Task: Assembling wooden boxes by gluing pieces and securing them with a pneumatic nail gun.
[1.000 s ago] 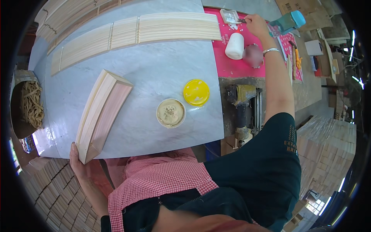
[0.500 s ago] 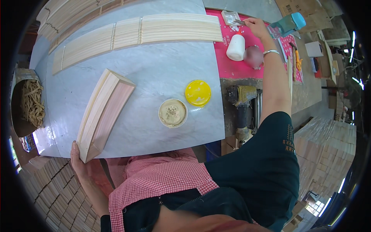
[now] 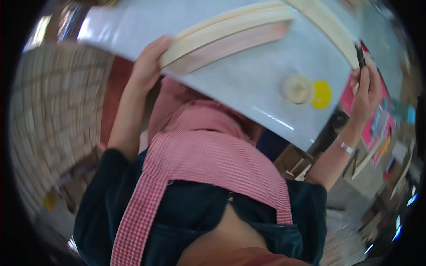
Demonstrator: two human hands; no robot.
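Observation:
My left hand (image 3: pixel 150 62) is closed on the near left end of a curved wooden piece (image 3: pixel 222 40), built of pale strips with a pinkish inner face, which lies slanted on the grey-white tabletop (image 3: pixel 248 80). At the right, my right hand (image 3: pixel 367 91) grips a slim dark hand tool (image 3: pixel 360 54) that points away from me; blur hides its exact kind. Between my hands stands an open round tub of cream-coloured paste (image 3: pixel 298 89), with its yellow lid (image 3: pixel 322 94) lying beside it.
Beyond the tub lies another long pale wooden piece (image 3: pixel 328 27). A pink sheet (image 3: pixel 368 133) covers part of the right-hand surface, near a blue-capped bottle (image 3: pixel 410 115). Stacked wood (image 3: pixel 57 93) rises on the left. The table's front edge runs close to my apron.
The view has turned and blurred. My right hand has come away from the white tray on the pink sheet, carrying the dark tool. My left hand stays at the wooden piece's end.

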